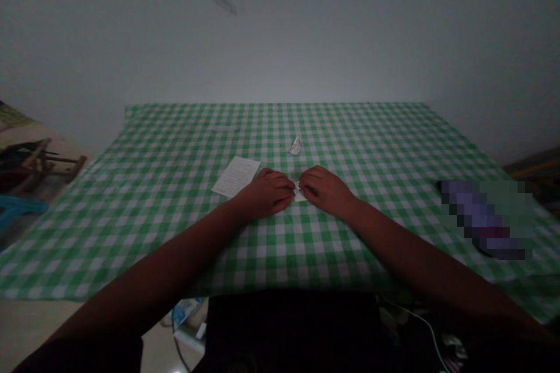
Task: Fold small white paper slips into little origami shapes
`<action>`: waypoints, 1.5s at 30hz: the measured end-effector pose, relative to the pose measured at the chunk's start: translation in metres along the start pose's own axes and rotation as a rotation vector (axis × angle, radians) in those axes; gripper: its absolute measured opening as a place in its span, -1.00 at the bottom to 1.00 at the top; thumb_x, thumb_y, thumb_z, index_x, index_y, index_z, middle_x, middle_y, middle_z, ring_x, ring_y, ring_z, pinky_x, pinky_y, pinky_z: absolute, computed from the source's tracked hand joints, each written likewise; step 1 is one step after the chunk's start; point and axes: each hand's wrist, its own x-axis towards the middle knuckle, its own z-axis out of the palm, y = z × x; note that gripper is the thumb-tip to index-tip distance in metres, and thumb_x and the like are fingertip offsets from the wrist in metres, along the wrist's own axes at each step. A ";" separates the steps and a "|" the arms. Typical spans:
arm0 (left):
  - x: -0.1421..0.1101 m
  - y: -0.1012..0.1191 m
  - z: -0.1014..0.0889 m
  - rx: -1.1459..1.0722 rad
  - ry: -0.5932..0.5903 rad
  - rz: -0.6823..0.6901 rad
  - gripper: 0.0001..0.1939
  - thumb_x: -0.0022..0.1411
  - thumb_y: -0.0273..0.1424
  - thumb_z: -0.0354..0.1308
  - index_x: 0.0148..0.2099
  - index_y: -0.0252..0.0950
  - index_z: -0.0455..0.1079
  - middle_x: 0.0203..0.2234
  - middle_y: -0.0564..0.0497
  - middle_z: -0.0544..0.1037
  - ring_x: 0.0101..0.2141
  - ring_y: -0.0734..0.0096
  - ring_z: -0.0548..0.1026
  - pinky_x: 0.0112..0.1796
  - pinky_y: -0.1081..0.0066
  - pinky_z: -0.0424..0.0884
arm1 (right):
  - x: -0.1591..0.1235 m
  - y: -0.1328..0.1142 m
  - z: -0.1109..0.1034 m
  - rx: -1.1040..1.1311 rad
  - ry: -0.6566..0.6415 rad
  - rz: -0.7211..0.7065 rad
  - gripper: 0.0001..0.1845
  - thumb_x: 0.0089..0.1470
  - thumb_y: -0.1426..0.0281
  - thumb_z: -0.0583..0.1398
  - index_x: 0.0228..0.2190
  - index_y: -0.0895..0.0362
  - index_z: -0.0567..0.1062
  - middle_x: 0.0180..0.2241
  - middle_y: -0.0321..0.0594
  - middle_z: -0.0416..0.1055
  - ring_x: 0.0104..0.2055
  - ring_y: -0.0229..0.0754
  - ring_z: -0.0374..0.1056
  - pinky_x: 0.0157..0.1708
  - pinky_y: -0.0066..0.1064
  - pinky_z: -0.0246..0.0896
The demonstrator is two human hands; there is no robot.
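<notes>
My left hand [265,193] and my right hand [326,190] rest on the green-and-white gingham tablecloth [280,250], fingertips almost meeting. A small piece of white paper [298,192] sits between them, pinched by the fingers of both hands. Most of it is hidden by my fingers. Farther forward lies a small folded scrap of white paper [296,145], apart from both hands. A printed sheet of white paper [236,176] lies flat just beyond and to the left of my left hand, not touching it.
A blurred, pixelated object [485,220] lies on the cloth at the right. A white wall rises behind the table. A wooden stool [48,160] and a blue item [20,210] stand on the floor at the left. A white cable [426,332] and packets sit below the table's front edge.
</notes>
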 end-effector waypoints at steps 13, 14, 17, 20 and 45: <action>0.000 0.000 -0.003 -0.010 -0.031 -0.021 -0.78 0.38 -0.37 0.05 -0.05 -0.21 0.51 -0.01 -0.03 0.57 0.04 0.18 0.41 0.04 0.14 0.17 | -0.007 0.008 -0.005 0.147 0.009 -0.015 -0.85 0.18 0.46 0.15 -0.21 0.08 0.50 -0.20 -0.15 0.51 -0.09 -0.10 0.38 -0.04 -0.19 0.33; 0.000 0.000 -0.003 -0.009 -0.031 -0.017 -0.78 0.38 -0.37 0.06 -0.05 -0.21 0.51 -0.01 -0.02 0.57 0.04 0.19 0.41 0.04 0.14 0.17 | -0.007 0.009 -0.006 0.154 0.007 -0.025 -0.84 0.18 0.45 0.15 -0.20 0.08 0.50 -0.20 -0.15 0.52 -0.08 -0.10 0.39 -0.04 -0.18 0.33; 0.000 -0.001 -0.003 -0.003 -0.023 -0.009 -0.79 0.37 -0.39 0.06 -0.05 -0.22 0.51 -0.02 -0.02 0.58 0.03 0.19 0.41 0.03 0.15 0.16 | -0.008 0.011 -0.008 0.166 0.008 -0.058 -0.82 0.20 0.43 0.15 -0.17 0.07 0.52 -0.17 -0.14 0.52 -0.07 -0.11 0.40 -0.03 -0.16 0.34; 0.000 -0.001 -0.002 0.000 -0.018 -0.009 -0.79 0.38 -0.39 0.06 -0.06 -0.21 0.51 -0.04 -0.02 0.58 0.03 0.20 0.41 0.04 0.15 0.16 | -0.008 0.011 -0.008 0.167 0.006 -0.093 -0.82 0.21 0.41 0.16 -0.18 0.07 0.55 -0.17 -0.13 0.52 -0.08 -0.11 0.40 -0.04 -0.16 0.35; -0.006 -0.007 0.004 -0.038 0.013 0.027 -0.76 0.37 -0.40 0.09 0.05 -0.22 0.42 0.06 -0.09 0.51 0.07 0.23 0.44 0.09 0.13 0.21 | -0.005 0.008 -0.011 0.130 -0.070 -0.235 -0.85 0.19 0.45 0.22 -0.22 0.12 0.60 -0.15 -0.11 0.53 -0.05 -0.13 0.40 0.00 -0.20 0.32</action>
